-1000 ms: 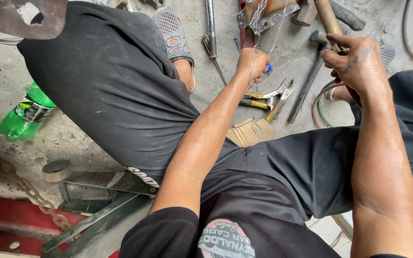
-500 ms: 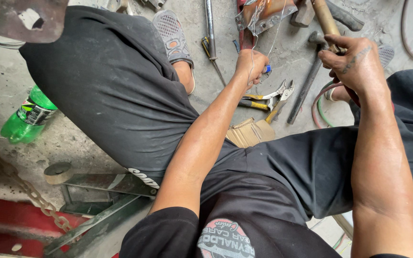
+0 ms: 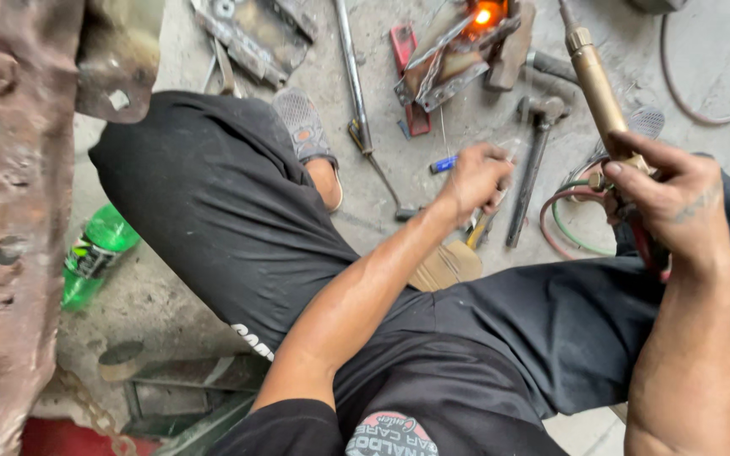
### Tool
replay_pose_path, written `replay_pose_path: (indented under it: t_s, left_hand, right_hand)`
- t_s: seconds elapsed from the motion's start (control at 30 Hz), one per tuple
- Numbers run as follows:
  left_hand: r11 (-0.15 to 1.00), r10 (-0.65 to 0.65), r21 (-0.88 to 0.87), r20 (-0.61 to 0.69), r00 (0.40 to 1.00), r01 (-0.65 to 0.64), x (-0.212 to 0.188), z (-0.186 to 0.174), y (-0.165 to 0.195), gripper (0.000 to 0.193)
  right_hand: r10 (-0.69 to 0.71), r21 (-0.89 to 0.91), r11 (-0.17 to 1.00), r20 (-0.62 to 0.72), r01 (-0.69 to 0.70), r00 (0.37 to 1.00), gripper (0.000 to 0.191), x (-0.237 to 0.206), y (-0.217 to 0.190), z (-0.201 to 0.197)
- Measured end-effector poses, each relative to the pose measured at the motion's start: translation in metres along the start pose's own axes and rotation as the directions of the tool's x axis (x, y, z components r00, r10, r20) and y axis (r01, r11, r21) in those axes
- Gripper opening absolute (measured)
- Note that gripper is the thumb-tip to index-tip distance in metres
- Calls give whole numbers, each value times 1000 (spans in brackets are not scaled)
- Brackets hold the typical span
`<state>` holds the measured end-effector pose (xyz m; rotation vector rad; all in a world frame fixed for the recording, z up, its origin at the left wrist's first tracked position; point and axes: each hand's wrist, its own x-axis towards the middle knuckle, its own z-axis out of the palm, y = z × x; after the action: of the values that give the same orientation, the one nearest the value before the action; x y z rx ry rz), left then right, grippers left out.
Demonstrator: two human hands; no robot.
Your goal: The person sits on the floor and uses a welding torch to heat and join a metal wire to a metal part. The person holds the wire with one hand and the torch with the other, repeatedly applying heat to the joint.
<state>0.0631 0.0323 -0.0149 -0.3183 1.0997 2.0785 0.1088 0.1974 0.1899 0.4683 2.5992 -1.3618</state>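
1. The right hand [image 3: 678, 198] grips a brass torch [image 3: 597, 84] tight. The torch points far, up toward the metal piece [image 3: 458, 51].
2. The metal piece lies on the floor, far in the middle. One spot [image 3: 483, 15] on it glows orange.
3. The left hand [image 3: 475, 177] is closed around a thin rod [image 3: 521, 110] that is hard to see.
4. A hammer [image 3: 534, 156] lies between the hands.
5. Red and green hoses [image 3: 572, 224] curl near the right hand.
6. A green bottle [image 3: 95, 253] lies far left.
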Motion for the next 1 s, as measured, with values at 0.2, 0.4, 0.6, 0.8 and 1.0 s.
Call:
replay_pose_path:
  t_s: [0.2,0.4,0.6,0.8,1.0]
  left_hand:
    - [961,-63,-231,345,937,150,-64,50,22,26]
    - [946,-56,-283,343,938,160,-81,61,27,30]
    - [958,-19,-266,321,947,110,-71,60,17,26]
    - [965,40,-261,293,955,39,-65,58,11,25]
    - [974,-37,-214,161,986,72,-46,37,-5,26]
  right_hand:
    - [-102,259,958,-108,128,989,39,-15,8,11]
    - [-102,404,902,-147,154,984,38,-34,7,29]
    - [-8,553,830,-128,78,992,44,-35,13,32]
    - [9,540,840,-125,61,992,49,-28,15,35]
    - [21,400,916,-151,42,988,45,-22,14,36]
